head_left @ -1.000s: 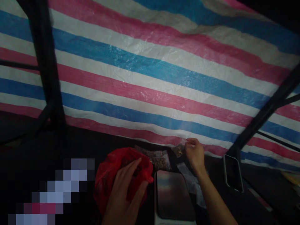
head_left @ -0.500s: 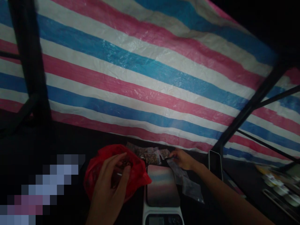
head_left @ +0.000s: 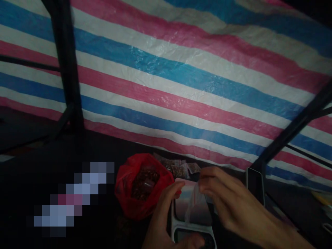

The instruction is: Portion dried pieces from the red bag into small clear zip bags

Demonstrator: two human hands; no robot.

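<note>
My right hand (head_left: 225, 197) pinches a clear plastic zip bag (head_left: 192, 204) by its top, and the bag hangs over the scale's shiny plate. Beneath it stands a white kitchen scale (head_left: 178, 226) with a dark display at the front. My left hand (head_left: 162, 216) is at the scale's left side, fingers and thumb apart, the thumb in front of the display. Just left of it sits an open red plastic bag (head_left: 124, 204), holding small dark brown pieces (head_left: 145, 178) and a clear object that I cannot make out.
Several filled clear bags (head_left: 178, 169) lie behind the scale. A phone-like device with a pale edge (head_left: 255, 186) stands at the right. Dark frame posts (head_left: 68, 86) stand before a striped plastic sheet (head_left: 166, 97). A blurred-out patch covers the lower left.
My right hand has lifted a clear bag from beside the scale and brought it over the plate. My left hand has left the red bag and moved right to the scale. The view has shifted left.
</note>
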